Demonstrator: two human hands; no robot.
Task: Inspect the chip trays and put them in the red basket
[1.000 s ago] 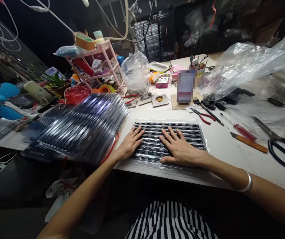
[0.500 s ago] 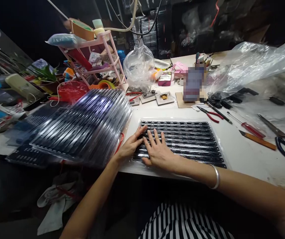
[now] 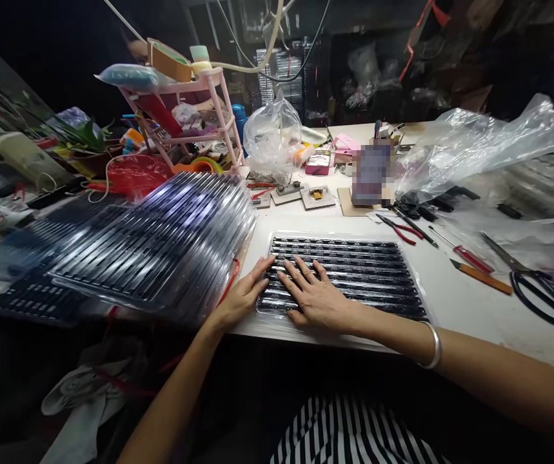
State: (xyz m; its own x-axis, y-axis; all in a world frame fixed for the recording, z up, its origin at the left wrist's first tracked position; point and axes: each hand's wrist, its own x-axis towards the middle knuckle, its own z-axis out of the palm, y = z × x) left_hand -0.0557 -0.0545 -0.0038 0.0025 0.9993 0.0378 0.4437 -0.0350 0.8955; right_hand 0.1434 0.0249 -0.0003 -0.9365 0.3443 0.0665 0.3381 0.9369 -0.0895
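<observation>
A clear plastic tray [image 3: 373, 283] lies flat on the white table before me, its rows filled with long black strips. My right hand [image 3: 318, 298] rests palm down on the tray's left half, fingers spread. At the tray's left edge is my left hand [image 3: 245, 293], fingers stretched out, the tips touching the rim and the nearest strips. Neither hand grips anything. To the left of my left hand lies a stack of similar trays [image 3: 170, 238], fanned out, with dark strips showing in them.
Red-handled pliers [image 3: 402, 231], a screwdriver [image 3: 470, 258], an orange-handled knife [image 3: 484, 277] and large scissors [image 3: 542, 290] lie right of the tray. Behind stand a pink rack [image 3: 223, 119] and clear plastic bags [image 3: 271, 135]. A plastic sheet [image 3: 480, 148] covers the back right.
My left hand has shifted a little left, off the strips toward the tray's edge. The right hand has slid slightly right and stays on the tray. The view has turned slightly.
</observation>
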